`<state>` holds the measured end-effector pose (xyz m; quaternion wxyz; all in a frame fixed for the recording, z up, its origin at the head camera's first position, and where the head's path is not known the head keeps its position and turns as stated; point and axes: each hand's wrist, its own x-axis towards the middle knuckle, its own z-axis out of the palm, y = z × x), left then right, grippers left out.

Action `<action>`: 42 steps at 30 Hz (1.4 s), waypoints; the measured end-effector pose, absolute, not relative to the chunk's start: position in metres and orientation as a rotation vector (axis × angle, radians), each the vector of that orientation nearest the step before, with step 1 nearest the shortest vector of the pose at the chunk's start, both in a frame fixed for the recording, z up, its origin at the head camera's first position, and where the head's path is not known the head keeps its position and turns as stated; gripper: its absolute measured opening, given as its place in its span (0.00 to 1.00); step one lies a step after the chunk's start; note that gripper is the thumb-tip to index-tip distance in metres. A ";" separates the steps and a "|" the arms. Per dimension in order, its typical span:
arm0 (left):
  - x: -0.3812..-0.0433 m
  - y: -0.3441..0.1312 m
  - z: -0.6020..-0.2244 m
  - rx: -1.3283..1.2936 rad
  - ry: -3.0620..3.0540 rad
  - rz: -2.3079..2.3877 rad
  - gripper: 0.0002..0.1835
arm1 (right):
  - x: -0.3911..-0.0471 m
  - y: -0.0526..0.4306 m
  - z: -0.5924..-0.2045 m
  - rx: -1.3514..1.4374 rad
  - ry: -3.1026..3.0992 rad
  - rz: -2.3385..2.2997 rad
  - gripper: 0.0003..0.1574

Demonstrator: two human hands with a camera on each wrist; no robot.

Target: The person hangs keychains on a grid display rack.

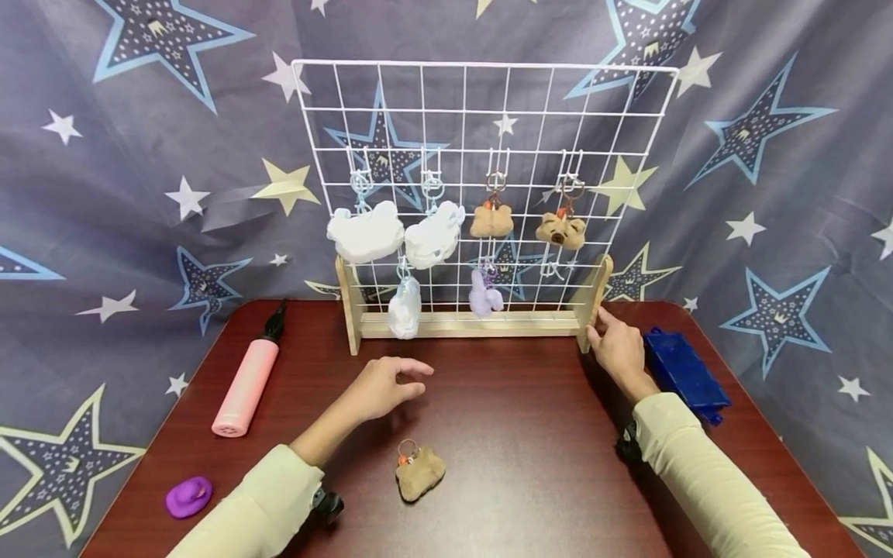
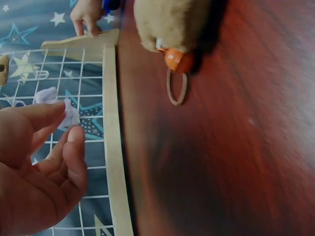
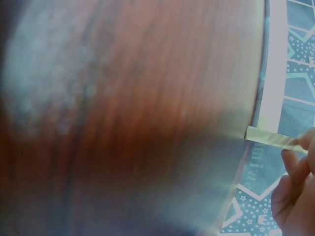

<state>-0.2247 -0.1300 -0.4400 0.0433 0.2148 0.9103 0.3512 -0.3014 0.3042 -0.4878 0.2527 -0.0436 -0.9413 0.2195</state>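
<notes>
My left hand [image 1: 382, 387] hovers over the table in front of the rack, fingers loosely bent, nothing between thumb and fingertips. Below it on the table lies a brown plush keychain [image 1: 421, 474] with a metal ring and an orange bead. With my right hand [image 1: 619, 349] I grip the right wooden foot [image 1: 594, 306] of a white wire grid rack [image 1: 463, 112]. From its hooks hang white plush keychains [image 1: 366, 232], a tan plush keychain [image 1: 492, 222], a brown bear-face keychain [image 1: 562, 231] and a lilac plush keychain [image 1: 484, 294].
A pink hand pump [image 1: 246, 387] with a black nozzle lies at the left. Nearer the front left edge is a small purple hat [image 1: 189, 497]. Beside my right hand sits a blue plastic case [image 1: 685, 372]. A star-patterned cloth [image 1: 760, 232] hangs behind the table.
</notes>
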 end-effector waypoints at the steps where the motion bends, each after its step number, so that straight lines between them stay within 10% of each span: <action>1: -0.223 -0.132 -0.441 0.664 2.770 1.059 0.15 | -0.301 0.304 -0.488 -0.122 -2.559 0.599 0.25; 42: -0.193 -0.155 -0.477 1.051 2.685 0.710 0.15 | -0.300 0.303 -0.485 -0.137 -2.578 0.578 0.26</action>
